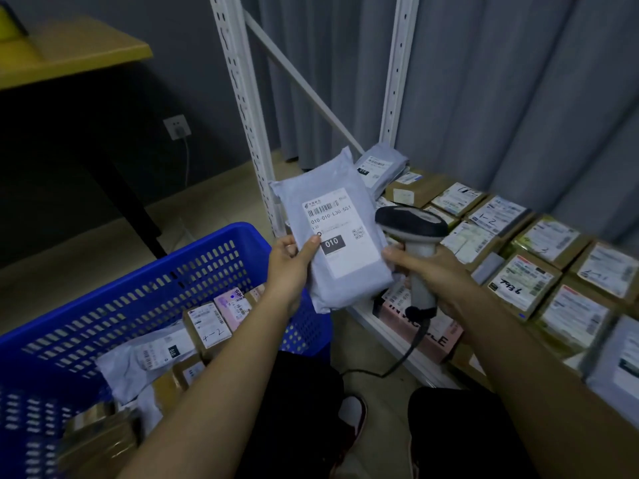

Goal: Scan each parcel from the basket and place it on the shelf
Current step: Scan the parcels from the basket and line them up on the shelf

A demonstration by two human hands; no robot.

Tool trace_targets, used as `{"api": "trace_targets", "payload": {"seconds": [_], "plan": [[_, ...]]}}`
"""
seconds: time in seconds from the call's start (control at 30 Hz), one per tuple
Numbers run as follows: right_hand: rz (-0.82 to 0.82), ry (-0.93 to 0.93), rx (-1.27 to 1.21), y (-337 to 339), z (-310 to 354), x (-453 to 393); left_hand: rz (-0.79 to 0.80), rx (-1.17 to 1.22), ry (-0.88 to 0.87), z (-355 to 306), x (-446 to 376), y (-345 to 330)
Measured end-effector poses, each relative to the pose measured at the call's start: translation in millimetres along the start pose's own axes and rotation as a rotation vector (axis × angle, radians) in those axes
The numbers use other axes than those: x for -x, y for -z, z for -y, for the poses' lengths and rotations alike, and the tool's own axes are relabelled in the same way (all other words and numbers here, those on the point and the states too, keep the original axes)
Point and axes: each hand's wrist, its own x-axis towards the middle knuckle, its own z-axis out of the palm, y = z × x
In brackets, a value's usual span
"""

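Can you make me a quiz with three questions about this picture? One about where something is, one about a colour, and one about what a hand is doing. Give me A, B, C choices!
1. Where is the grey parcel with "010" on its label?
A. In the basket
B. Held up in the left hand
C. On the yellow table

2. What colour is the basket?
A. Blue
B. Red
C. Green

3. What is the right hand doing?
A. Resting open on the shelf
B. Pointing at the wall socket
C. Gripping the scanner

Answers: 1 B, the thumb lies on the parcel's front, above the basket. 2 A, its slotted walls are bright blue. 3 C, the fingers wrap round the scanner's handle, beside the parcel.
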Motion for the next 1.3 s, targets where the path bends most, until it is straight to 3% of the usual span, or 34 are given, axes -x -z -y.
{"api": "trace_targets", "payload": {"seconds": [0.2, 0.47, 0.57, 0.77, 0.87, 1.03, 1.3], "plan": [[0.019, -0.092, 0.065, 9, -13, -9, 0.080, -0.013, 0.012, 5, -4, -11], [-0.014, -0.078, -0.110, 13, -23, -16, 0.131, 0.000, 0.074, 7, -9, -17], [-0.047, -0.069, -0.125, 12, -23, -16, 0.264, -0.115, 0.069, 7, -7, -23], [-0.181, -0.044, -0.140, 22, -23, -24, 0.514, -0.147, 0.256, 5, -1, -32], [-0.261, -0.046, -0.192, 32, -22, -26, 0.452, -0.133, 0.214, 7, -4, -41], [-0.480, -0.036, -0.065, 60, -21, -23, 0.306, -0.212, 0.147, 10, -28, -80], [-0.589, -0.036, -0.213, 102, -13, -12, 0.445, -0.276, 0.104, 16, -70, -195]]}}
